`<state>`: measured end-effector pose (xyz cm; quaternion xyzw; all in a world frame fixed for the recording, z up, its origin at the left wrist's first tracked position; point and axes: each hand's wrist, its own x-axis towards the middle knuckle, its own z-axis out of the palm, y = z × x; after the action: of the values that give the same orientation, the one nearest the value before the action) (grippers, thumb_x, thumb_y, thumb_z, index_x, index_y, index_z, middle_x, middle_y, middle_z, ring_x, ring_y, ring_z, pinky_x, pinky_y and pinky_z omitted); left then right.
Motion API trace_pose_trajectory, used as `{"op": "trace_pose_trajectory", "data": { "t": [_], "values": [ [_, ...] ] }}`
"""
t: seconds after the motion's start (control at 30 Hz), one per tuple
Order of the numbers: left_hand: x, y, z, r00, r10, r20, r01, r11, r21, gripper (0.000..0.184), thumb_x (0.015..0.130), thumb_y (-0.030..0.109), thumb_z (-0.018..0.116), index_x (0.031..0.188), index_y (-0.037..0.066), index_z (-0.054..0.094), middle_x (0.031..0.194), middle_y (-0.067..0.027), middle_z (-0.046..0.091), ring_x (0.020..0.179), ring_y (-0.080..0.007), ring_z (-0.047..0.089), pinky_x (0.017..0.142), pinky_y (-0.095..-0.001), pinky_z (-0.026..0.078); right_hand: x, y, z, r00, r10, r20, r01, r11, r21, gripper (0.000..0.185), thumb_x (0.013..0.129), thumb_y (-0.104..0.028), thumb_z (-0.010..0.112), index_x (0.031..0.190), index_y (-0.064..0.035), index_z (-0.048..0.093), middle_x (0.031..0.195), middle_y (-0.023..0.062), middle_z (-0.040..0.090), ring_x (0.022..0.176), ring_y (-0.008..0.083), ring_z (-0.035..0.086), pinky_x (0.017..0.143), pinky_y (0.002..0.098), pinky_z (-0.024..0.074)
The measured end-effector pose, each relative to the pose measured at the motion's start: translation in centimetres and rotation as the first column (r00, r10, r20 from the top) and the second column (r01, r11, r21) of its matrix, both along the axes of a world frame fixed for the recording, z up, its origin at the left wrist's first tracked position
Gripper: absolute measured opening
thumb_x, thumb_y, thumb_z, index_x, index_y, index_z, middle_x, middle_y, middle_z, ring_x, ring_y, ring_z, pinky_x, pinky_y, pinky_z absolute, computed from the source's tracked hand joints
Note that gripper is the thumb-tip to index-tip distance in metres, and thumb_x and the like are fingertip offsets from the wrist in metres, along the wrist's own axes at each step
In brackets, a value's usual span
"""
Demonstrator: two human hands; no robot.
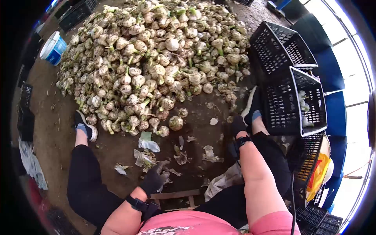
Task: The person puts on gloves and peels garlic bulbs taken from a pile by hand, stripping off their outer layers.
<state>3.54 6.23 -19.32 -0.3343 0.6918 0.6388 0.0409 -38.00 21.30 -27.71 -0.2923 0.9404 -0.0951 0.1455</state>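
Note:
My left hand (154,179), in a dark glove, hangs low in front of me above scraps of papery peel (145,158). Its fingers look spread, with nothing visible in them. Out to the right, my right hand (238,125), also in a dark glove, is beside my right shoe (250,105) and the lower right edge of a big heap of garlic bulbs (156,70). Its fingers blend into the dark floor, so I cannot make out their shape or whether they hold anything. The bulbs are whitish and soil-stained, several with short green stems.
Black plastic crates (280,105) stand to the right, one holding a few pale bulbs (304,102). A yellow and red bag (319,172) lies behind a lower crate. A white and blue bucket (53,47) stands left of the heap. A wooden frame (176,194) is between my legs.

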Motion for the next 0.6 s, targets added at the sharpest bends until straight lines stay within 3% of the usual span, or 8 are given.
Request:
{"op": "trace_pose_trajectory", "data": {
  "t": [0.17,0.23,0.3,0.37,0.4,0.47,0.5,0.6],
  "values": [
    [-1.6,0.4,-0.6,0.993,0.115,-0.005,-0.111,0.965,0.238,0.044,0.086,0.003,0.056,0.129,0.005,0.050,0.097,-0.0045,0.059,0.086,-0.0119,0.057,0.078,-0.0265,0.047,2.1,-0.5,-3.0,0.965,-0.185,0.187,0.193,0.981,-0.025,0.058,0.067,-0.029,0.078,0.116,-0.0036,0.058,0.099,0.0187,0.067,0.092,0.0349,0.064,0.081,0.0399,0.0506],
    [-2.4,0.6,-0.1,0.986,0.136,-0.092,-0.099,0.939,0.330,0.039,0.090,0.004,0.053,0.129,0.005,0.049,0.103,-0.0027,0.059,0.088,-0.0098,0.058,0.078,-0.0236,0.047,6.8,-2.8,-0.9,0.804,0.045,0.593,0.307,0.823,-0.478,0.050,0.069,-0.025,0.078,0.109,-0.0007,0.061,0.089,0.0174,0.069,0.083,0.0310,0.066,0.076,0.0373,0.0515],
    [-2.9,0.5,1.1,0.981,0.168,-0.096,-0.112,0.897,0.428,0.037,0.092,0.005,0.052,0.128,0.004,0.049,0.104,-0.0031,0.059,0.091,-0.0096,0.057,0.080,-0.0239,0.047,10.7,-4.7,-1.6,0.838,0.196,0.510,0.118,0.847,-0.519,0.037,0.075,-0.017,0.074,0.105,0.0010,0.063,0.093,0.0158,0.069,0.084,0.0243,0.066,0.075,0.0348,0.0517],
    [-2.6,0.4,2.3,0.970,0.222,-0.093,-0.144,0.845,0.515,0.034,0.093,0.006,0.050,0.128,0.003,0.049,0.104,-0.0035,0.059,0.095,-0.0094,0.057,0.081,-0.0242,0.047,16.9,-7.1,7.2,0.633,0.168,0.756,0.383,0.781,-0.493,0.033,0.084,-0.009,0.066,0.115,-0.0008,0.057,0.095,0.0076,0.067,0.082,0.0149,0.062,0.073,0.0288,0.0509],
    [-2.3,0.2,2.6,0.954,0.261,-0.145,-0.152,0.843,0.516,0.032,0.095,0.011,0.049,0.127,0.004,0.051,0.106,-0.0029,0.060,0.097,-0.0102,0.057,0.083,-0.0253,0.047,19.4,-7.9,12.1,0.341,0.195,0.920,0.591,0.717,-0.371,0.039,0.086,-0.007,0.063,0.122,-0.0029,0.052,0.098,0.0081,0.064,0.085,0.0146,0.061,0.074,0.0283,0.0512],
    [-1.6,0.3,2.6,0.911,0.335,-0.239,-0.170,0.835,0.523,0.032,0.099,0.022,0.046,0.125,0.004,0.054,0.110,-0.0017,0.062,0.102,-0.0116,0.058,0.086,-0.0275,0.047,23.4,-7.8,15.7,-0.056,0.462,0.885,0.781,0.572,-0.250,0.044,0.087,-0.004,0.061,0.128,-0.0056,0.046,0.107,0.0101,0.061,0.090,0.0174,0.061,0.076,0.0300,0.0520],
    [-1.4,0.6,2.5,0.858,0.461,-0.225,-0.177,0.678,0.714,0.035,0.100,0.028,0.043,0.124,0.005,0.056,0.112,-0.0001,0.062,0.101,-0.0116,0.057,0.088,-0.0281,0.046,24.8,-7.4,16.2,-0.066,0.465,0.883,0.768,0.589,-0.252,0.044,0.087,-0.004,0.061,0.128,-0.0056,0.046,0.107,0.0101,0.061,0.090,0.0174,0.061,0.076,0.0300,0.0520],
    [0.1,-0.5,7.6,0.867,0.424,-0.261,-0.239,0.814,0.529,0.032,0.098,0.024,0.047,0.124,0.005,0.056,0.112,-0.0013,0.061,0.100,-0.0102,0.057,0.088,-0.0275,0.046,27.5,-6.3,17.4,-0.178,0.562,0.808,0.709,0.643,-0.291,0.048,0.088,-0.008,0.060,0.132,-0.0080,0.042,0.116,0.0122,0.057,0.102,0.0222,0.059,0.085,0.0349,0.0520]
  ]
}}
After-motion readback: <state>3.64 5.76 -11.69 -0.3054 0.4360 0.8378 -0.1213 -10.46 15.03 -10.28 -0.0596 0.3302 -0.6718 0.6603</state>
